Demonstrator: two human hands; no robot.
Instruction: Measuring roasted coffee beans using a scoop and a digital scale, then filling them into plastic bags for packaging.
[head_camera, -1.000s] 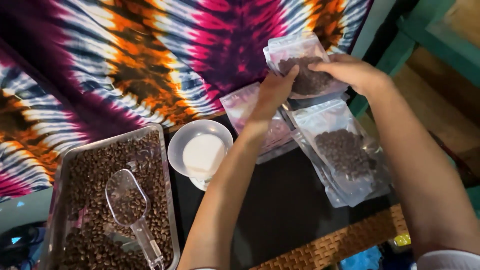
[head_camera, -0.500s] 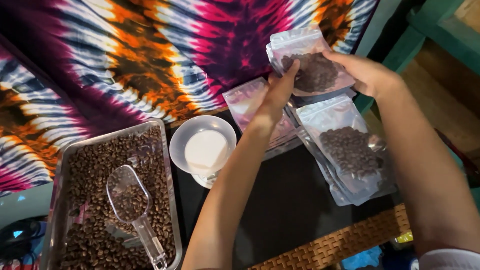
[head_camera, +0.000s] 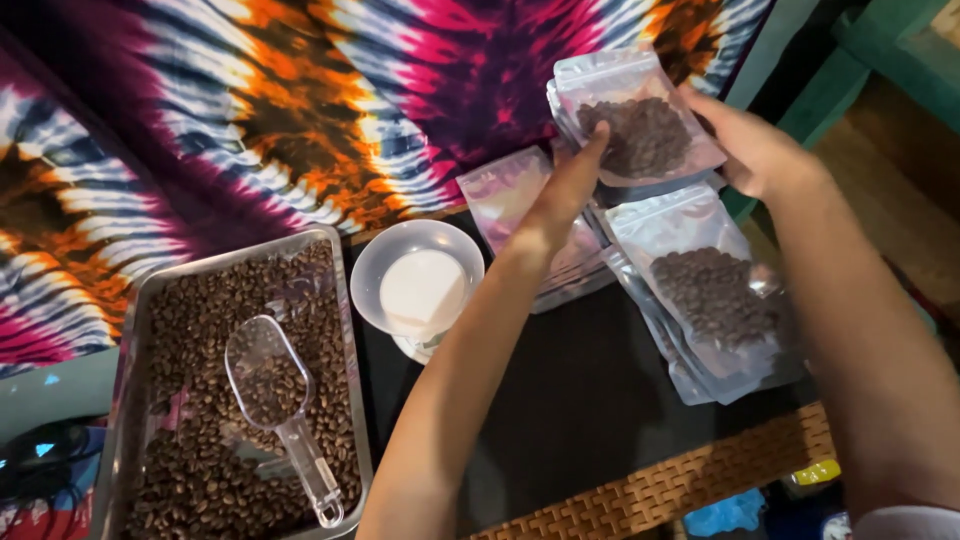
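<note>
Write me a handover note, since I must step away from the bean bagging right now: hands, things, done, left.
Left hand and right hand both hold a filled clear pouch of coffee beans, raised over the far side of the table.
A second filled pouch lies flat on a stack below it; empty pouches lie beside.
Tray of beans with a clear scoop sits at the left; a white bowl stands next to it.
Done: two pouches filled.
Left: set the held pouch down; many beans remain in the tray.
</note>
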